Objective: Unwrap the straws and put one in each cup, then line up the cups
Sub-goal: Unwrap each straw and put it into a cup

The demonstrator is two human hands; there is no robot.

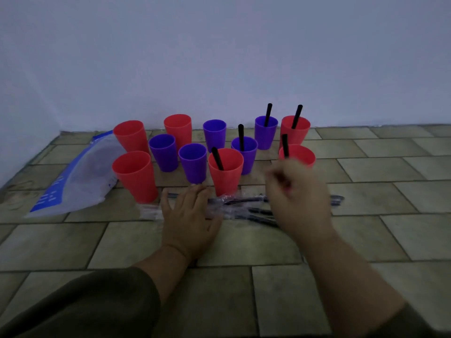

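Note:
Several red and purple cups stand on the tiled floor near the wall. Black straws stand in the front red cup [225,172], a purple cup [244,152], the back purple cup [266,132], the back red cup [294,130] and the right red cup [299,154]. The other cups, such as the left red cup [135,176], hold none. A bundle of wrapped black straws [244,203] lies in front of the cups. My left hand [190,215] presses flat on its left end. My right hand [300,198] is blurred with curled fingers, just in front of the right red cup.
A clear plastic bag with blue print [80,176] lies at the left beside the cups. The pale wall [219,57] rises right behind the back row. Bare tiles [390,191] spread to the right and towards me.

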